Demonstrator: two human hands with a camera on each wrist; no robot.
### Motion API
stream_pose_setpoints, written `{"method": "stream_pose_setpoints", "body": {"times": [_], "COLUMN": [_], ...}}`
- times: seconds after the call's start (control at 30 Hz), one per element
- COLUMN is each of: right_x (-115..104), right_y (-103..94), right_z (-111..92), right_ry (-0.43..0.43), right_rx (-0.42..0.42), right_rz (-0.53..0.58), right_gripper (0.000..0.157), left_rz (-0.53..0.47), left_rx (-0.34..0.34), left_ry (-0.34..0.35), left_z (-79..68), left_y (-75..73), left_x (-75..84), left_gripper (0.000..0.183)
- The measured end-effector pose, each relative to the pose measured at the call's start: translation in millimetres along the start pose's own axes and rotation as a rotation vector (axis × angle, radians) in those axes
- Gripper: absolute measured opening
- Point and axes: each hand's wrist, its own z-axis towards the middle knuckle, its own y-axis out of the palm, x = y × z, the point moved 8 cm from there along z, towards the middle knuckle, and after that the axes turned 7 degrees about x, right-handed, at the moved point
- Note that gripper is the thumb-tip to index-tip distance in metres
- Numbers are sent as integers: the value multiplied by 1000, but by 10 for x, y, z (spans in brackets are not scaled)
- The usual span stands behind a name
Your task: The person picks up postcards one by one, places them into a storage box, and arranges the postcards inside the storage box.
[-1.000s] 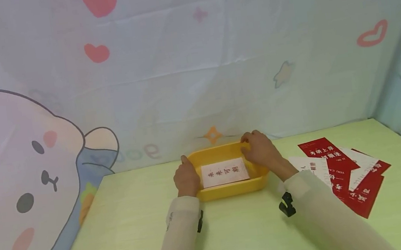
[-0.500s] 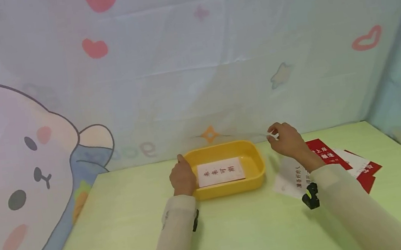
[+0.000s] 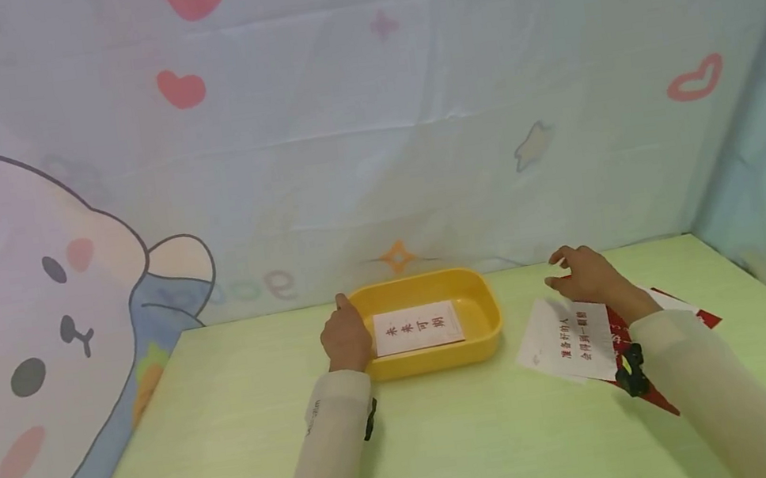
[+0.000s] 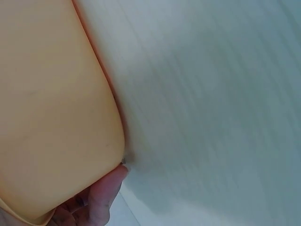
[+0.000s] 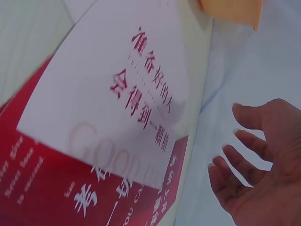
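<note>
Head view: one yellow tray (image 3: 434, 361), set on a pale green tabletop (image 3: 451, 446) near the backdrop cloth (image 3: 374, 168). Contents: one white card (image 3: 408, 329) with red characters, lying flat towards the left part of the tray. Left hand (image 3: 347, 339): clamped on the tray's left end; left wrist view shows its curled fingers (image 4: 104, 193) against the outer wall at a corner. Right hand (image 3: 590, 277): holding nothing, fingers loosely bent and apart from the thumb, poised over the far side of the loose cards; contact with them cannot be made out. The two hands stand well apart. To the right of the tray, apart from it: an overlapping heap, uppermost one printed white card (image 5: 122, 80), over red cards (image 5: 51, 169) with white lettering; another pale edge shows beneath the white one; total uncertain, part being hidden by the right forearm. Step in hand, by judgement: steadying the tray on one side while the other hand is placed for the loose cards. Next move, by judgement: calls for lowering the right fingers to a free edge of the top white card and pinching it singly, without dragging the red cards, the left hand keeping the tray from sliding.
</note>
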Motion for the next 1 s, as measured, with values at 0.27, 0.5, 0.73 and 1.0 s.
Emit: {"method": "stream_pose_setpoints", "body": {"times": [0.27,0.5,0.73,1.0], "right_x": [94,74,117,159], "right_y": [198,275,313,345], "right_z": [-48,-101,-127,-111], "right_ry": [11,10,31,39], "right_rx": [-212,-346,-359,-339], "right_rz": [-125,-176,-189,-184], "right_gripper": [72,93,93,89], "left_rz": [1,-13,0,10], "left_rx": [-33,-12,-14,-11], "left_ry": [-28,-19,-21,-22], "left_z": [-41,-39,-32,-5], "left_y": [56,3,11,24], "left_x": [-71,-93,-98,-111], "left_gripper": [47,48,53,50]}}
